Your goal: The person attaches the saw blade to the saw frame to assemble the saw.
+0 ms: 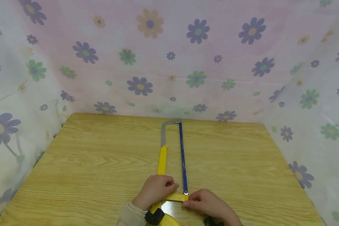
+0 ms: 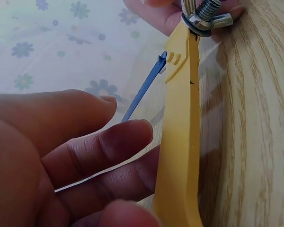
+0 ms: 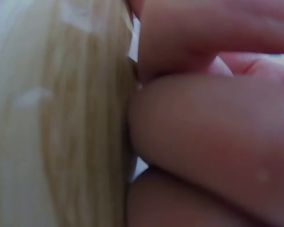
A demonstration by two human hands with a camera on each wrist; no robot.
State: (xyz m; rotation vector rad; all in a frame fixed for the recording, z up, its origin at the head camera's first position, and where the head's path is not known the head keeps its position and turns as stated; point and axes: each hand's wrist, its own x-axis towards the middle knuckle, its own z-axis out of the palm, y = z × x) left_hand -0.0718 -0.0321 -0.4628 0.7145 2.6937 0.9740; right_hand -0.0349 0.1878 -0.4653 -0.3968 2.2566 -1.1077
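Note:
A hacksaw (image 1: 163,160) lies on the wooden table, with a yellow frame, a grey metal bow at the far end and a blue blade (image 1: 183,157) along its right side. My left hand (image 1: 157,190) lies over the frame's near part, fingers curled about it. In the left wrist view, thumb and index finger stand apart beside the yellow arm (image 2: 177,137). A metal wing nut (image 2: 203,21) on a threaded bolt sits at that arm's end. My right hand (image 1: 207,202) has its fingers at this wing nut, which its fingers hide in the right wrist view.
The wood-grain table (image 1: 101,157) stretches out on both sides of the saw. Flower-patterned cloth (image 1: 169,69) hangs behind the table and along its left and right sides. Black wrist straps (image 1: 154,216) sit by both hands, the left one above the yellow handle.

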